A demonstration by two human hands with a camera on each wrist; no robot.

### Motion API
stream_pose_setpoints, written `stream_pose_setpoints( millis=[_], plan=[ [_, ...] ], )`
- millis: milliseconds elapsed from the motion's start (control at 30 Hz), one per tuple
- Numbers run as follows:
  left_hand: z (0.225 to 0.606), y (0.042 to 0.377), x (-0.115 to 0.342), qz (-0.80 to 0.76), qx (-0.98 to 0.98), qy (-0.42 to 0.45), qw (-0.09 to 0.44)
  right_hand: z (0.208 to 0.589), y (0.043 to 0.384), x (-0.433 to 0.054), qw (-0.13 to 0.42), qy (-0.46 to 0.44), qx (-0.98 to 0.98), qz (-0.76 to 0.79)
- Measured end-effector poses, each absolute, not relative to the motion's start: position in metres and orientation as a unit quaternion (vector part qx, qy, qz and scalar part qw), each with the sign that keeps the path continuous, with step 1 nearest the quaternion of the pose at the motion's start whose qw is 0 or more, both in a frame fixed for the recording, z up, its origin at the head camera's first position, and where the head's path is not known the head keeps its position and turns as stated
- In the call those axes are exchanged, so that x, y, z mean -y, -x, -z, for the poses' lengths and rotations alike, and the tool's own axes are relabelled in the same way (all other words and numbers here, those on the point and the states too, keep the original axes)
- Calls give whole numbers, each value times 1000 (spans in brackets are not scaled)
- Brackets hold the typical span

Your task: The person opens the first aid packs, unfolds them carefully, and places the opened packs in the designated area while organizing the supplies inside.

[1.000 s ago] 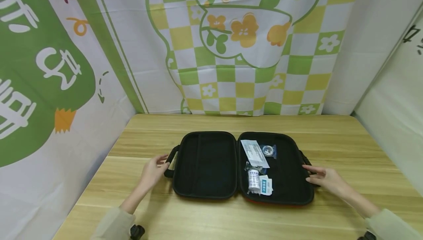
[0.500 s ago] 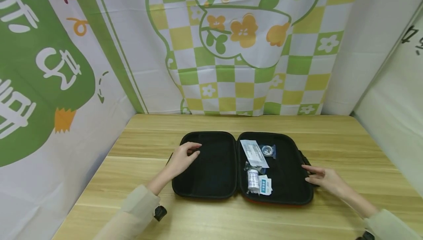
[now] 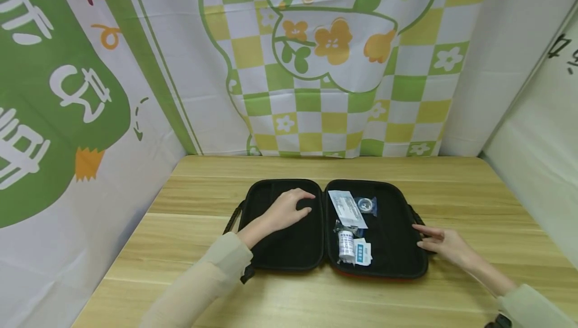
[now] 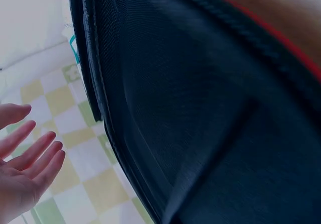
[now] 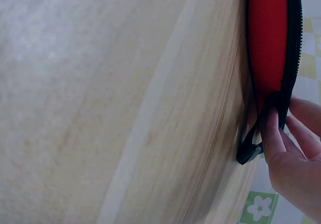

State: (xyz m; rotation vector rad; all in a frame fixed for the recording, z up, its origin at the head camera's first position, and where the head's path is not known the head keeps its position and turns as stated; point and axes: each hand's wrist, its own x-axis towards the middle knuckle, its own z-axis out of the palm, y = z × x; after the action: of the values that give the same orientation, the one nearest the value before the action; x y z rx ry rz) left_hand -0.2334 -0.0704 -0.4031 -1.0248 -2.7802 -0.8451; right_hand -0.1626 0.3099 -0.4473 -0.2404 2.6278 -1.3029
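A zippered case (image 3: 289, 258) lies unfolded on the table, black inside and red outside. Over its left half hovers my left hand (image 3: 286, 210), fingers apart and holding nothing; the left wrist view shows the same hand (image 4: 30, 166) beside the black lining. My right hand (image 3: 444, 244) grips the case's right edge by the handle. In the right wrist view its fingers (image 5: 273, 138) pinch the rim next to a black strap (image 5: 249, 151). The right half contains a white paper packet (image 3: 347, 210), a bagged tape roll (image 3: 366, 206), a wrapped white roll (image 3: 346, 247) and small blue-white sachets (image 3: 363, 254).
The wooden table (image 3: 217, 172) carries the case. A patterned cloth (image 3: 325, 117) hangs along its back edge, with white cloth walls at both sides. The case's left handle (image 3: 232, 217) sticks out to the left.
My left hand has let go of the left handle and moved right over the left half toward the hinge. The left handle swung slightly. My right hand stays at the right edge.
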Motion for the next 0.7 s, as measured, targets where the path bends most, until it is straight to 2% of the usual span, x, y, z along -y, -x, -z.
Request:
stream_pose_setpoints(
  millis=[267, 700],
  plan=[
    [406, 244, 44, 210, 910, 357, -11, 448, 164, -310, 100, 81, -886, 446],
    [424, 258, 13, 103, 905, 412, -41, 447, 163, -310, 107, 83, -883, 450]
  ],
)
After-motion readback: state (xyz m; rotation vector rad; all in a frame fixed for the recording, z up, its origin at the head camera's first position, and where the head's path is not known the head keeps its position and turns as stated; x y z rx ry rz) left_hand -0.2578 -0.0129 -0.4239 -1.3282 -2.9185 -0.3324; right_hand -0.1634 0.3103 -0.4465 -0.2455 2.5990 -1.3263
